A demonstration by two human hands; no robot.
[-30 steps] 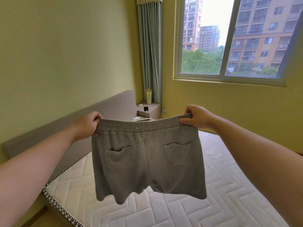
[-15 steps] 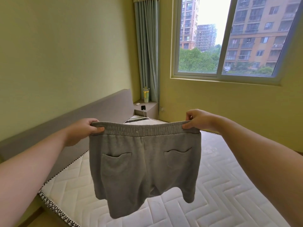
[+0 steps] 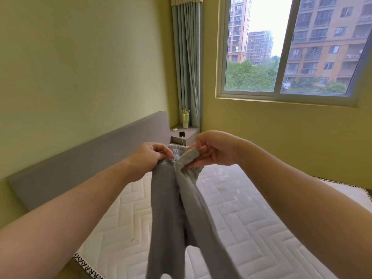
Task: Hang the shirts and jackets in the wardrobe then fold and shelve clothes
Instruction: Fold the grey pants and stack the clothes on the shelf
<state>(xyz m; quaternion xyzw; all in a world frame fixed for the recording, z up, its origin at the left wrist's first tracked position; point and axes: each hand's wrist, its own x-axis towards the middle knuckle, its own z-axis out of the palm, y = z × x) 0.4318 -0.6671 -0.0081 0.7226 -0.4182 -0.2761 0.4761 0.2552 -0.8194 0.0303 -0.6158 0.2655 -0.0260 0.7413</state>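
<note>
Two hands meet above one bed: the left hand (image 3: 150, 157) and the right hand (image 3: 214, 151), nearly touching, each pinch the waistband of a single pair of grey shorts (image 3: 173, 210). The shorts hang doubled lengthwise below both grips, above the white quilted mattress (image 3: 251, 228).

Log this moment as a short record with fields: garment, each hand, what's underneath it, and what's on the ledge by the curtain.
garment: grey shorts, doubled lengthwise, hanging from both hands
left hand: grips the waistband
right hand: pinches the waistband's other end, close beside the left
underneath: white quilted mattress, with a grey headboard along its left side
ledge: holds a yellow-and-white cup, a dark phone and a small white item
stage: fold under way, shorts not yet shelved
</note>
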